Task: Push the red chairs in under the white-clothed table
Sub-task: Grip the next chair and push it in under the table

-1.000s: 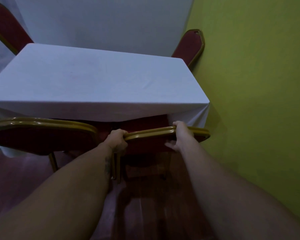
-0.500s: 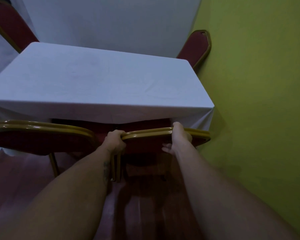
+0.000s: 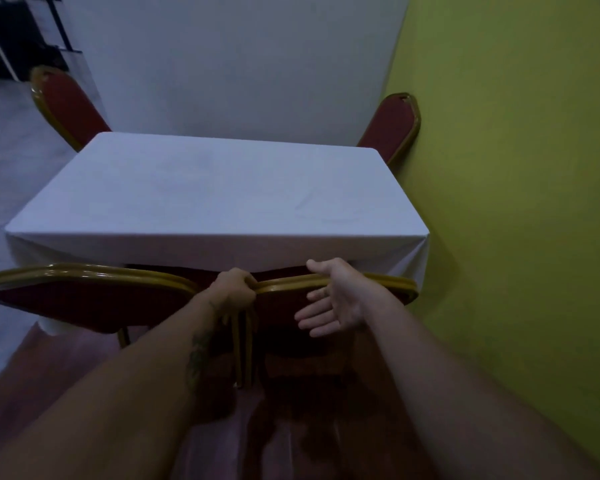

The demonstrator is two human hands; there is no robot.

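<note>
A white-clothed table (image 3: pixel 219 188) stands ahead of me. Two red chairs with gold frames sit at its near side, their seats under the cloth. My left hand (image 3: pixel 234 289) grips the top left corner of the near right chair (image 3: pixel 392 287). My right hand (image 3: pixel 333 299) is off that chair's backrest, palm showing, fingers spread in front of the red padding. The near left chair (image 3: pixel 84 292) stands beside it, backs almost touching. Two more red chairs stand at the far side, the far left chair (image 3: pixel 66 105) and the far right chair (image 3: pixel 394 128).
A green wall (image 3: pixel 516 202) runs close along the right of the table and chairs. A white wall (image 3: pixel 239 64) stands behind the table. The floor near me is reddish (image 3: pixel 32 358). Dark furniture legs (image 3: pixel 11 36) show at the top left.
My right hand has let go of the right chair's top rail and opened. My view has pulled back and up, showing more of the room. My left hand keeps its grip.
</note>
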